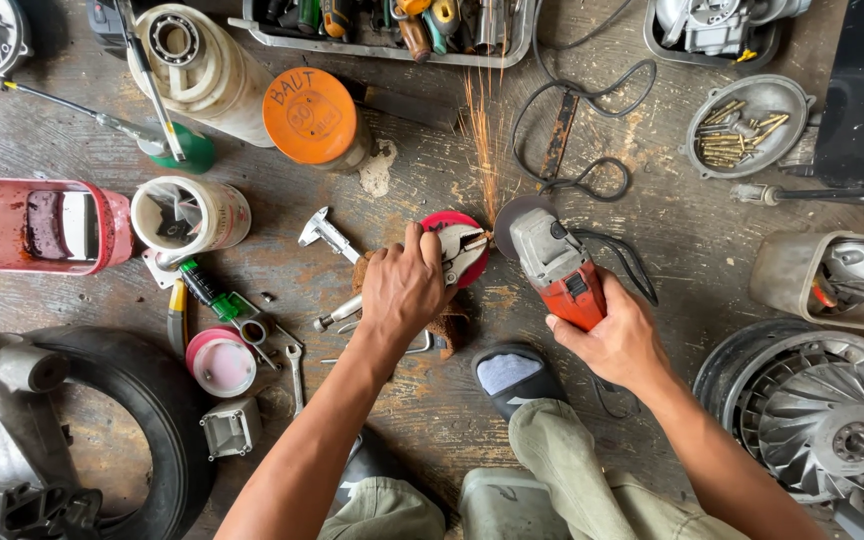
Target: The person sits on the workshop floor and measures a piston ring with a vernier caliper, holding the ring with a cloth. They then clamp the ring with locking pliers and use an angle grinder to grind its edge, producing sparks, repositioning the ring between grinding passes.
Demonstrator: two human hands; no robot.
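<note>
The small metal workpiece (474, 243) lay clamped in the nose of a pair of locking pliers (457, 248), resting over a round red lid (449, 220) near the middle of the worn wooden floor (432, 400). The piece pointed rightward from the pliers, and the pliers' long axis ran from lower left to upper right, so the exposed end faced the grinding disc (508, 218). The left hand (404, 285) was closed down over the pliers' handles, fingers curled and thumb up beside the jaws, with a brown rag (449, 325) bunched beneath the palm. Just to the right, touching or very nearly touching the piece, stood the disc of a red and grey angle grinder (557, 268), its body slanting from upper left down to lower right. The right hand (614, 335) was wrapped around the red rear of the grinder, so this hand sat farther from the workpiece than the left. A fan of orange sparks (480, 130) shot straight up from the contact point toward a metal tray of tools (382, 45). The grinder's black cord (577, 130) looped away above. A sandalled foot (512, 375) rested just below, between the two forearms. Farther left lay a caliper (327, 235), a white tub (192, 215) and a red container (37, 225).
</note>
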